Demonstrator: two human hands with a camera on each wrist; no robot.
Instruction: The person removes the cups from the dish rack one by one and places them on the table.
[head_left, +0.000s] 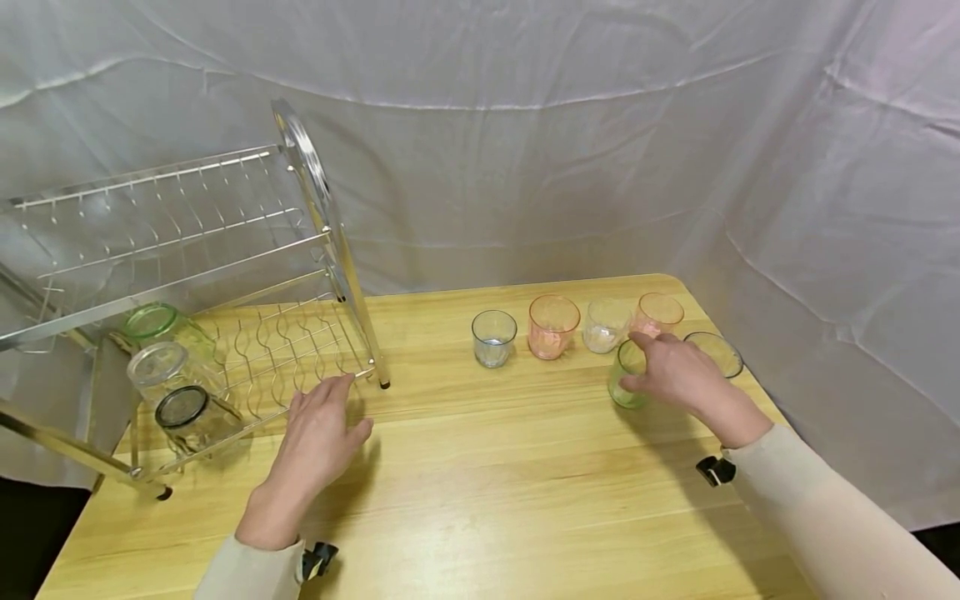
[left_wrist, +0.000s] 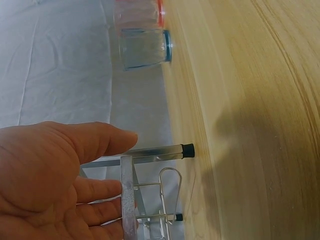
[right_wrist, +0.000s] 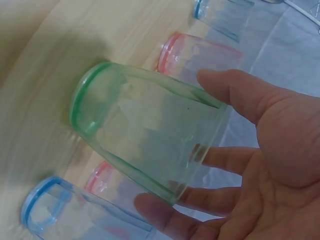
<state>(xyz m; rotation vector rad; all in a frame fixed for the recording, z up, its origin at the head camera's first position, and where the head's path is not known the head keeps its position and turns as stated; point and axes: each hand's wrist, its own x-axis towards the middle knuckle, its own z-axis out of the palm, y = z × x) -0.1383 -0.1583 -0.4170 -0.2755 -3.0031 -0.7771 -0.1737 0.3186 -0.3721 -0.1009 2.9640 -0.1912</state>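
Observation:
My right hand (head_left: 678,371) has its thumb and fingers around the rim end of a green glass (right_wrist: 145,130), which stands upright on the wooden table. Beside that glass are a pink glass (head_left: 660,312), a clear glass (head_left: 602,333) and a blue-tinted glass (right_wrist: 75,212), partly hidden by the hand in the head view. My left hand (head_left: 318,433) holds nothing; it hovers at the front right corner of a metal dish rack (head_left: 352,292), thumb apart from the fingers. In the left wrist view a rack bar (left_wrist: 128,200) passes before its fingertips; contact is unclear.
On the rack's lower tier, a green glass (head_left: 153,321), a clear glass (head_left: 161,362) and a dark grey glass (head_left: 183,408) lean upside down at the left. Another blue-tinted glass (head_left: 493,337) and a pink glass (head_left: 553,329) stand mid-table. Grey cloth (head_left: 480,167) hangs behind.

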